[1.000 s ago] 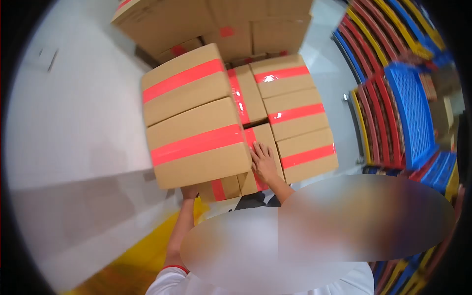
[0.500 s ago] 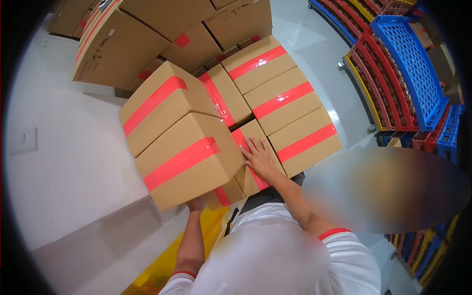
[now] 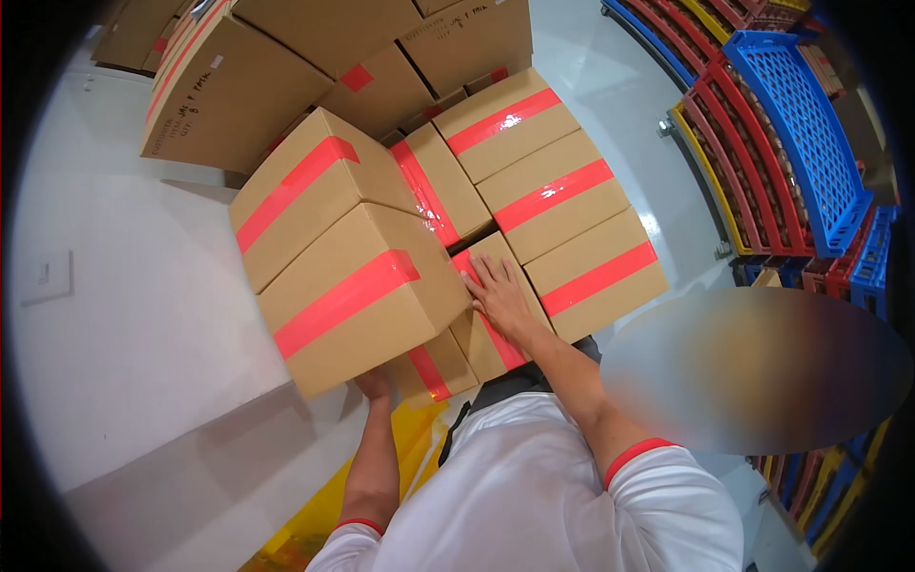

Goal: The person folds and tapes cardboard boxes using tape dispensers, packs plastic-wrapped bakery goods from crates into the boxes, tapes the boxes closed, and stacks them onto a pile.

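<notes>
Head view: your right hand (image 3: 500, 300) lies spread on the low box (image 3: 477, 341), your left hand (image 3: 375, 382), grip indeterminable, meets the high box's (image 3: 357, 329) underside, and uneven pushing could topple it.

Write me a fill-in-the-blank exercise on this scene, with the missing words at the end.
1. The hand lying flat on top of a box is the person's ____ one.
2. The tape on the boxes is ____.
3. Just right of that hand, the row of boxes numbers ____.
4. The person's shirt is mostly ____.

Missing words: right; red; three; white.
</notes>
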Action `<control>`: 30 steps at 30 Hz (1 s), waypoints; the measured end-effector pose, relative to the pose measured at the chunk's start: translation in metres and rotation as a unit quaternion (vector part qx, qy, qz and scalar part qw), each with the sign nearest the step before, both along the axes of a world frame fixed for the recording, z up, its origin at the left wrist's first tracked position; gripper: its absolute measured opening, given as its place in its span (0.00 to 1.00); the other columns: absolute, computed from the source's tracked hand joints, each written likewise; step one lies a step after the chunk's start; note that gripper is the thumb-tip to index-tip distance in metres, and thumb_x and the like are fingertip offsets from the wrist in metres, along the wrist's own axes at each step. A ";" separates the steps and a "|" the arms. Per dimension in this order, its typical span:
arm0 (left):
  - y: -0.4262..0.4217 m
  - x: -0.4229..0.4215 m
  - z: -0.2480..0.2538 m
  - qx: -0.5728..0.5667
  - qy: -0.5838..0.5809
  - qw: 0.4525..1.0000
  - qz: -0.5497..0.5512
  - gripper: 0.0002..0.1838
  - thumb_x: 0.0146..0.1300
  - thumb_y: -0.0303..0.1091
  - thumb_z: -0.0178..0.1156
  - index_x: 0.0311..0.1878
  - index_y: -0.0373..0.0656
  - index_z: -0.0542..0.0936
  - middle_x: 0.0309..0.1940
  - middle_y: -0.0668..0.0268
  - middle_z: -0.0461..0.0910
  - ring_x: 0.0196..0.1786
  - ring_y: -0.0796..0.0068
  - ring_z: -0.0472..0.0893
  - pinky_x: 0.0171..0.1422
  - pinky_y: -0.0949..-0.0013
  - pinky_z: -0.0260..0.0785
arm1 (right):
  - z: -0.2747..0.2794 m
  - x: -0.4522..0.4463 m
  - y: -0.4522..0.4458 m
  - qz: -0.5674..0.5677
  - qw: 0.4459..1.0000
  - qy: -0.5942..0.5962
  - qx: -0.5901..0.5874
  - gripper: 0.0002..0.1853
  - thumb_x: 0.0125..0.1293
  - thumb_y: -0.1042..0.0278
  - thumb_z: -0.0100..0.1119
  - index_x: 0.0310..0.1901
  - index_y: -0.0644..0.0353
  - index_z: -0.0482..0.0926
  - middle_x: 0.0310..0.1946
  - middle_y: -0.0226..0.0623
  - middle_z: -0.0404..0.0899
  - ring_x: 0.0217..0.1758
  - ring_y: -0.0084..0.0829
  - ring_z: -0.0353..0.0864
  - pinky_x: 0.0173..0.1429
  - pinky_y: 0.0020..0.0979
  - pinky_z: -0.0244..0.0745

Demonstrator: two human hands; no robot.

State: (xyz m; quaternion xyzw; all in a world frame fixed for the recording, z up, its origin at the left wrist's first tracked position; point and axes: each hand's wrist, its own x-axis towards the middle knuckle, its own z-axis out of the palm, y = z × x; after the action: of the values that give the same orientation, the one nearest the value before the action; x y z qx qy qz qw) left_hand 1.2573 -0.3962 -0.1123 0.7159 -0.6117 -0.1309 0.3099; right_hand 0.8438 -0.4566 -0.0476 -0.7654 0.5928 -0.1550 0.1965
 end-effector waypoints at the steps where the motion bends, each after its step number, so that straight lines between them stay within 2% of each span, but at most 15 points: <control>1: -0.001 -0.001 0.001 0.021 0.055 0.998 0.017 0.06 0.75 0.24 0.55 0.49 0.41 0.80 0.33 0.74 0.76 0.35 0.79 0.75 0.40 0.72 0.72 | 0.000 0.000 0.000 0.000 1.000 0.001 0.000 0.37 0.69 0.52 0.66 0.78 0.49 0.67 0.84 0.43 0.54 0.87 0.46 0.50 0.86 0.59 0.44; 3: -0.003 -0.002 0.002 0.042 0.112 0.992 0.034 0.07 0.74 0.23 0.56 0.50 0.40 0.80 0.34 0.73 0.78 0.35 0.80 0.76 0.41 0.72 0.73 | 0.000 0.001 -0.001 -0.001 1.000 0.006 -0.005 0.37 0.69 0.53 0.66 0.78 0.50 0.68 0.84 0.44 0.55 0.87 0.46 0.51 0.86 0.60 0.45; 6: -0.008 -0.017 0.016 -0.031 0.246 0.968 0.030 0.08 0.73 0.21 0.57 0.51 0.37 0.82 0.37 0.71 0.82 0.37 0.79 0.79 0.41 0.73 0.72 | 0.004 0.001 0.002 -0.001 1.000 0.009 -0.012 0.37 0.69 0.53 0.67 0.78 0.50 0.68 0.84 0.44 0.55 0.87 0.47 0.51 0.85 0.60 0.46; 9: -0.010 -0.011 0.009 -0.036 0.052 0.998 0.007 0.05 0.72 0.25 0.62 0.46 0.35 0.84 0.35 0.69 0.84 0.36 0.77 0.82 0.40 0.69 0.74 | 0.001 0.003 0.003 -0.003 1.000 0.008 -0.021 0.37 0.69 0.53 0.67 0.78 0.49 0.68 0.83 0.44 0.56 0.87 0.47 0.52 0.85 0.60 0.47; 10: -0.013 -0.008 0.008 -0.014 0.220 0.974 0.058 0.05 0.71 0.28 0.65 0.44 0.36 0.85 0.33 0.67 0.86 0.34 0.74 0.84 0.41 0.66 0.75 | 0.000 0.003 0.003 0.000 1.000 0.011 -0.019 0.37 0.69 0.53 0.67 0.78 0.49 0.68 0.83 0.44 0.56 0.87 0.47 0.52 0.85 0.60 0.47; 12: -0.009 -0.007 0.006 0.006 0.382 0.917 0.113 0.07 0.70 0.31 0.67 0.42 0.36 0.87 0.30 0.65 0.88 0.33 0.70 0.86 0.41 0.64 0.76 | -0.002 0.004 0.003 0.000 0.999 0.026 -0.032 0.37 0.69 0.52 0.67 0.77 0.49 0.68 0.83 0.45 0.56 0.86 0.47 0.53 0.84 0.60 0.48; 13: -0.011 -0.022 0.029 0.022 0.185 0.979 0.086 0.08 0.68 0.32 0.69 0.42 0.37 0.88 0.31 0.61 0.89 0.34 0.67 0.88 0.43 0.63 0.77 | -0.003 0.004 0.002 0.005 0.999 0.027 -0.031 0.37 0.69 0.52 0.67 0.77 0.49 0.68 0.83 0.45 0.56 0.86 0.47 0.53 0.84 0.60 0.48; 14: -0.012 -0.031 0.042 0.040 -0.020 0.998 0.054 0.08 0.65 0.33 0.71 0.42 0.37 0.89 0.31 0.58 0.90 0.35 0.63 0.90 0.44 0.62 0.78 | -0.003 0.005 0.002 0.003 0.999 0.033 -0.024 0.37 0.69 0.52 0.67 0.78 0.49 0.68 0.83 0.44 0.57 0.86 0.47 0.53 0.85 0.59 0.47; 18: -0.012 -0.030 0.048 0.048 -0.069 0.996 0.033 0.09 0.64 0.33 0.71 0.44 0.40 0.90 0.36 0.54 0.91 0.37 0.60 0.90 0.44 0.64 0.78 | -0.003 0.004 0.002 0.009 0.998 0.051 -0.030 0.39 0.68 0.49 0.68 0.78 0.50 0.68 0.82 0.46 0.58 0.86 0.49 0.54 0.85 0.58 0.48; 21: -0.009 -0.046 0.065 0.135 -0.045 0.989 0.052 0.11 0.65 0.36 0.71 0.46 0.42 0.91 0.37 0.55 0.91 0.41 0.60 0.91 0.47 0.63 0.79 | 0.003 -0.005 0.002 0.019 1.000 -0.006 0.002 0.41 0.67 0.48 0.69 0.78 0.53 0.67 0.82 0.50 0.57 0.85 0.51 0.54 0.85 0.56 0.49; 23: -0.004 -0.050 0.057 0.148 -0.017 0.986 0.076 0.16 0.70 0.41 0.65 0.51 0.40 0.87 0.47 0.51 0.89 0.50 0.49 0.86 0.57 0.54 0.77 | 0.007 -0.016 0.014 -0.005 1.000 -0.027 0.002 0.41 0.68 0.48 0.69 0.78 0.54 0.67 0.81 0.51 0.58 0.85 0.51 0.54 0.85 0.56 0.50; 25: 0.010 -0.036 0.031 0.170 -0.102 0.980 0.015 0.25 0.75 0.45 0.60 0.63 0.34 0.81 0.61 0.41 0.82 0.63 0.42 0.81 0.68 0.48 0.70 | 0.014 -0.045 0.035 -0.046 0.997 -0.066 0.001 0.38 0.69 0.54 0.68 0.77 0.55 0.67 0.80 0.54 0.59 0.84 0.54 0.56 0.84 0.54 0.54; 27: 0.048 -0.048 0.014 0.058 -0.174 0.983 0.017 0.34 0.78 0.49 0.57 0.74 0.29 0.70 0.74 0.35 0.67 0.75 0.36 0.68 0.79 0.44 0.59 | 0.026 -0.092 0.068 -0.117 0.989 -0.084 -0.015 0.37 0.69 0.56 0.68 0.77 0.56 0.67 0.80 0.55 0.59 0.83 0.55 0.58 0.83 0.54 0.56; 29: 0.072 -0.100 0.071 0.045 -0.120 0.990 -0.065 0.37 0.80 0.50 0.54 0.78 0.29 0.63 0.79 0.34 0.58 0.80 0.34 0.60 0.84 0.43 0.51 | 0.033 -0.145 0.105 -0.215 0.965 -0.144 -0.043 0.33 0.69 0.64 0.65 0.74 0.57 0.70 0.77 0.56 0.64 0.78 0.57 0.65 0.81 0.52 0.61; 30: 0.090 -0.116 0.083 0.085 -0.129 0.983 -0.103 0.36 0.79 0.47 0.55 0.78 0.30 0.63 0.79 0.36 0.59 0.81 0.36 0.59 0.84 0.44 0.50 | 0.025 -0.175 0.127 -0.236 0.961 -0.137 -0.050 0.33 0.69 0.64 0.65 0.74 0.57 0.70 0.77 0.56 0.64 0.78 0.57 0.65 0.81 0.52 0.61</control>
State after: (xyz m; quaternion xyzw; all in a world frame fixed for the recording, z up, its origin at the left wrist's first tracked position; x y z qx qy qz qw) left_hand 1.1411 -0.3059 -0.0297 0.6837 -0.7037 -0.1201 0.1512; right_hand 0.6684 -0.3298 -0.0228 -0.5841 0.7156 -0.3297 0.1948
